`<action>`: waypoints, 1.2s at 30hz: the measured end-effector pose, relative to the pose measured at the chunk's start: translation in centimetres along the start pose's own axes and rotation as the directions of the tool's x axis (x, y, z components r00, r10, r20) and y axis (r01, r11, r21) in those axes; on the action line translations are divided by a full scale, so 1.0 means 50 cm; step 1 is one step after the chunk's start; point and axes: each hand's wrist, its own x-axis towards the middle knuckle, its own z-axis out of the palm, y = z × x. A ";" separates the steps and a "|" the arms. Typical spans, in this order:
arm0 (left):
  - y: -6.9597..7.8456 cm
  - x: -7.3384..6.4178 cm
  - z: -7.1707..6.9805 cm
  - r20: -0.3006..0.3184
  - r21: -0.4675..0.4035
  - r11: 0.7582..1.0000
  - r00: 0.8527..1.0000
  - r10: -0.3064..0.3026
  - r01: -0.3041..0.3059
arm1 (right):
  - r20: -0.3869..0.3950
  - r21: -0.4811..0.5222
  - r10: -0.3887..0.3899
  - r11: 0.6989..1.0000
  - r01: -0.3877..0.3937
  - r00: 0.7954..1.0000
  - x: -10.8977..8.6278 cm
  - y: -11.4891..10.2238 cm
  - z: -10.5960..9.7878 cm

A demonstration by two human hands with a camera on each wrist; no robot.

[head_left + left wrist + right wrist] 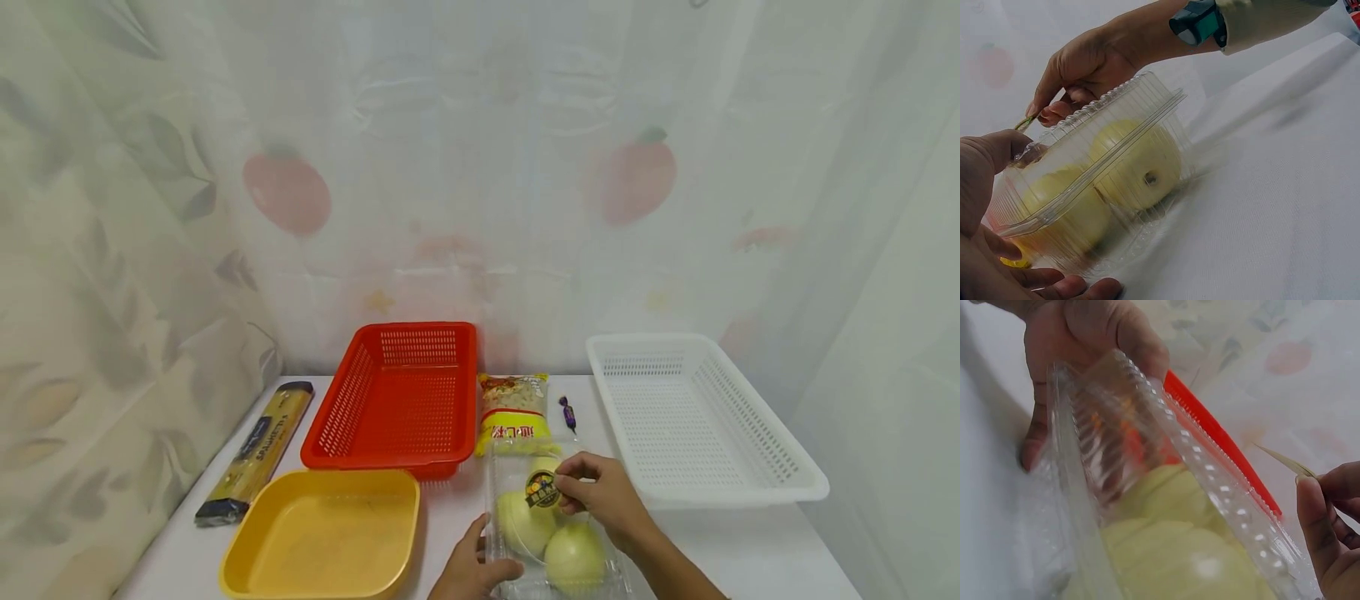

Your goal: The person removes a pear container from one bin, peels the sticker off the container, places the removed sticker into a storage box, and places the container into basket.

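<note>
A clear plastic clamshell box [498, 462] holds several round, pale yellow-green fruits [574, 557] on the white table. My left hand [471, 565] grips its left side, with the thumb over the lid and the fingers low along the wall. Between thumb and forefinger, my right hand [606, 493] pinches a round black-and-gold sticker [542, 489] above the lid. Seen edge-on in the right wrist view, the thin sticker [1285, 460] stands out from the fingertips, apart from the box. The lid [1110, 119] lies over the fruits in the left wrist view.
Just behind the box lies a yellow bag of food [514, 408], with a purple-wrapped candy [568, 414] beside it. A red basket [420, 392] and a yellow basin [322, 533] stand left, near a spaghetti pack [258, 450]. A white basket [697, 417] stands right.
</note>
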 end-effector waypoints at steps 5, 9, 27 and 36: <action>-0.001 -0.003 -0.002 0.008 -0.012 1.000 1.000 0.004 -0.004 | -0.029 0.050 0.024 0.998 -0.023 0.999 -0.013 -0.001 0.002; 0.002 -0.004 -0.002 0.006 -0.006 1.000 1.000 0.007 -0.007 | -0.035 0.077 0.030 0.997 -0.027 0.999 -0.021 0.001 0.001; 0.036 -0.052 -0.047 -0.008 -0.062 0.995 0.997 0.082 -0.082 | -0.082 0.126 0.028 0.992 -0.018 0.996 -0.036 0.000 0.004; 0.060 -0.095 -0.076 -0.044 -0.110 0.985 0.991 0.129 -0.133 | -0.115 0.124 0.056 0.991 -0.041 0.992 -0.040 0.002 0.003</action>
